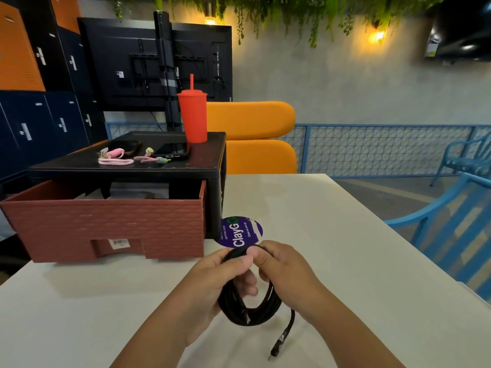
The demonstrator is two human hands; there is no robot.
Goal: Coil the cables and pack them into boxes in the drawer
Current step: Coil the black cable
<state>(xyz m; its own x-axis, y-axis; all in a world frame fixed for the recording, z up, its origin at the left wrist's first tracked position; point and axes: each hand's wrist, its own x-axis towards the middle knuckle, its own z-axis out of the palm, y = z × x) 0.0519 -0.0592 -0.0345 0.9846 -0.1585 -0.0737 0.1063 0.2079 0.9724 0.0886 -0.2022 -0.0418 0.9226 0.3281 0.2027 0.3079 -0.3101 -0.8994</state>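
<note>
At nine o'clock the brick-patterned red drawer [106,221] stands open, with pink braided cables [117,159] loose on the black cabinet top [127,168]. At six o'clock, left hand [220,272] and right hand [281,264] pinch the nearly coiled black braided cable [249,309], unpacked.

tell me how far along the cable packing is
Done: nothing visibly packed; the open drawer shows pale boxes, contents hidden. In hand: the black cable is mostly coiled, held by the left hand and right hand, with its plug end loose on the table. Left: boxing that coil, then the pink cables lying on top of the black unit.
</note>
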